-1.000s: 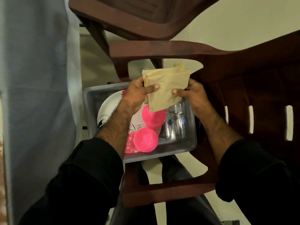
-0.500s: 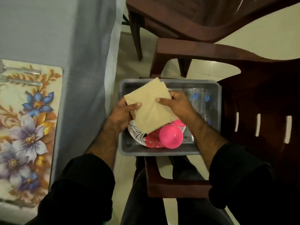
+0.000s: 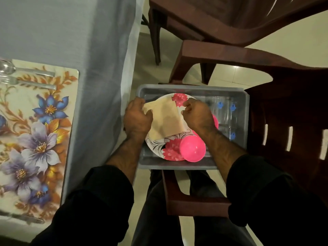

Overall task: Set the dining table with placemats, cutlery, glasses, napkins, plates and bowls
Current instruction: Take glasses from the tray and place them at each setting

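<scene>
At frame left a placemat (image 3: 35, 132) with spoon (image 3: 16, 69) and fork (image 3: 21, 82) is lying on the grey-clothed desk (image 3: 62, 32). At centre, over the plate (image 3: 159, 146) in the tub (image 3: 177, 165), the left hand (image 3: 137, 119) and right hand (image 3: 198, 116) are each pinching a napkin (image 3: 165, 121) edge; peeling one sheet slowly should be leaving the rest behind. At right, brown chairs (image 3: 266, 68) are standing on tiled floor.
</scene>
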